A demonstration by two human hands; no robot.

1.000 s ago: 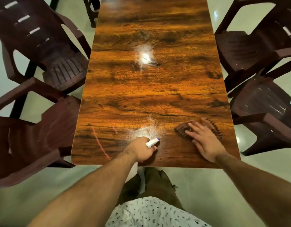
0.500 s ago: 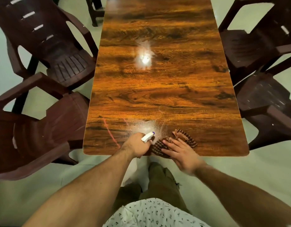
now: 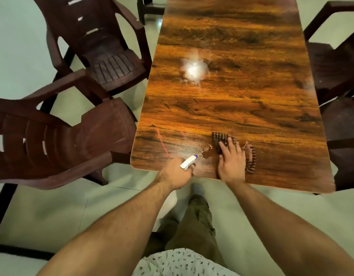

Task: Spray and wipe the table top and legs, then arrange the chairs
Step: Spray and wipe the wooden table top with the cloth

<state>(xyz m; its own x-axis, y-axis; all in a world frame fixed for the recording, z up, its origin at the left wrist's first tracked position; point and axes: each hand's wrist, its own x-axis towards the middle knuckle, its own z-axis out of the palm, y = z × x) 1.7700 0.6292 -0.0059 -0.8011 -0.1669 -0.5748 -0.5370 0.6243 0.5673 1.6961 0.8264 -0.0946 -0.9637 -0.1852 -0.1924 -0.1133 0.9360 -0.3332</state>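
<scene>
Step in hand: the spraying and wiping of the desk (image 3: 241, 100) top, at its near end. The legs are judged not yet treated. The chairs (image 3: 72, 140) stand pulled out and angled along both long sides, so arranging is outstanding.

The spray bottle (image 3: 188, 162) is gripped in the left hand (image 3: 176, 173), whose fingers (image 3: 191, 170) are curled about its neck. The white nozzle is pointed across the near part of the top. Only the bottle's head is seen; the body is hidden beneath the hand.

The right hand (image 3: 231, 163) is laid flat on the checked cloth (image 3: 219, 139), with its fingers (image 3: 224, 148) straight and pressing, not pinching. The cloth lies on the top just inside the near edge, showing beyond the fingertips and to the right of the palm.

A wet patch (image 3: 207, 154) is noted between nozzle and cloth, just beside the cloth. A pink streak (image 3: 162, 143) is recorded further left.

Next move, as judged: the cloth is to be swept leftward through the patch under even, flat pressure. The sweep should be kept short of the near edge so that liquid is not pushed onto the floor.
</scene>
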